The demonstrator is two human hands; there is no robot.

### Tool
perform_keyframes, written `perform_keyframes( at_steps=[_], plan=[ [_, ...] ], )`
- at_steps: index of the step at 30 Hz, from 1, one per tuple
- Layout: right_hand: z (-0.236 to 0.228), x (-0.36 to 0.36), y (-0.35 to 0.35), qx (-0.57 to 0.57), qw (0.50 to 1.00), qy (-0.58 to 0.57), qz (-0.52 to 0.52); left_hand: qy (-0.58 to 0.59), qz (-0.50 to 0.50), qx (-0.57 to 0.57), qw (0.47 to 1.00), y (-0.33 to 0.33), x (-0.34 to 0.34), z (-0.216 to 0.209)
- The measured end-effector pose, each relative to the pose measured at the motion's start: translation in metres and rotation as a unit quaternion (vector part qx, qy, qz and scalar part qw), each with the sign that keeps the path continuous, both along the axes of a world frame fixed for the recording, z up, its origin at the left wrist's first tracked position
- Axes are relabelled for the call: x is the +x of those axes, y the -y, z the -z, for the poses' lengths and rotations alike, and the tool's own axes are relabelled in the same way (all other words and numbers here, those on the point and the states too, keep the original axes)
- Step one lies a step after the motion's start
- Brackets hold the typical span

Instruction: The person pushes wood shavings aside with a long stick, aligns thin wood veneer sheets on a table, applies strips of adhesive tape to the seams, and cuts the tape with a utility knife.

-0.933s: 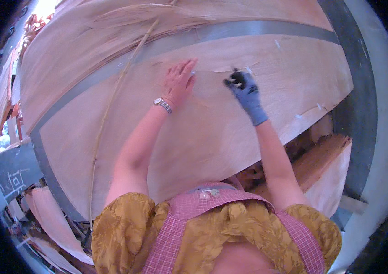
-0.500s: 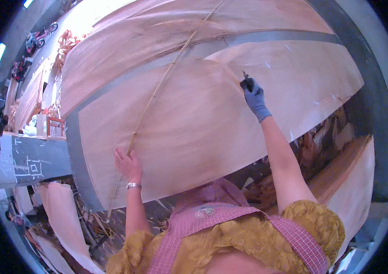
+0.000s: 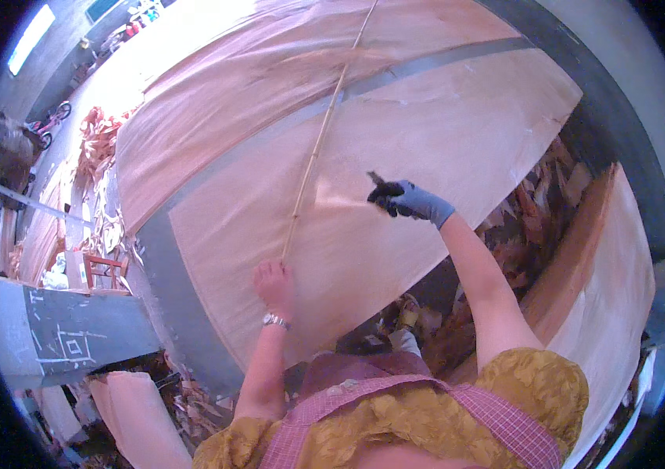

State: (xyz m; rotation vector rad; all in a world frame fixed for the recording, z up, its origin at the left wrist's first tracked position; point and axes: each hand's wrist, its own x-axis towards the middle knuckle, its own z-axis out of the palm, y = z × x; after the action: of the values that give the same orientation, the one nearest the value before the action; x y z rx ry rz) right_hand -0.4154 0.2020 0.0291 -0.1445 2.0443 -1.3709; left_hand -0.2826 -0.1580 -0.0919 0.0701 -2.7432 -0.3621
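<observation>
A large pale wood veneer sheet [image 3: 457,125] lies before me on a grey table. Across it, and over a second veneer sheet [image 3: 215,129] behind, runs a long thin bamboo stick [image 3: 317,148]. My left hand [image 3: 273,288], bare with a wristwatch, is closed on the near end of this stick, low over the sheet. To the right of the stick is my right hand [image 3: 420,204], in a grey-blue glove with blackened fingers. It grips a small dark tool [image 3: 375,179] whose short tip points up and left; its exact kind is unclear.
Veneer scraps [image 3: 532,207] are heaped below the table's near right edge, beside another curved veneer sheet [image 3: 610,305]. A grey surface with chalk marks [image 3: 74,332] stands at left, near a red wooden stool [image 3: 105,271]. Farther off is a bicycle [image 3: 52,123].
My view has shifted, and the stick appears steeper. My right hand has come nearer and leftward with the tool. My left hand's spread fingers have closed on the stick.
</observation>
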Motion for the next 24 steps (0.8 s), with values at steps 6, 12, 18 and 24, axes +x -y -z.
perform_keyframes(
  at_steps=[6, 12, 18, 24],
  plan=[
    [0.042, 0.186, 0.058, -0.025, 0.990, 0.127, 0.048, 0.150, 0.089, 0.303, 0.937, 0.058, 0.004, -0.055],
    [0.092, 0.375, 0.156, -0.028, 0.957, -0.092, 0.272, 0.076, 0.294, 0.309, 0.901, 0.051, 0.011, -0.065],
    [0.019, 0.421, 0.366, -0.432, 0.812, 0.007, 0.393, 0.346, 0.334, 0.573, 0.664, -0.058, -0.001, -0.108],
    [0.054, 0.513, 0.444, -0.481, 0.627, 0.059, 0.610, 0.182, 0.310, 0.427, 0.830, -0.095, 0.063, -0.088]
  ],
)
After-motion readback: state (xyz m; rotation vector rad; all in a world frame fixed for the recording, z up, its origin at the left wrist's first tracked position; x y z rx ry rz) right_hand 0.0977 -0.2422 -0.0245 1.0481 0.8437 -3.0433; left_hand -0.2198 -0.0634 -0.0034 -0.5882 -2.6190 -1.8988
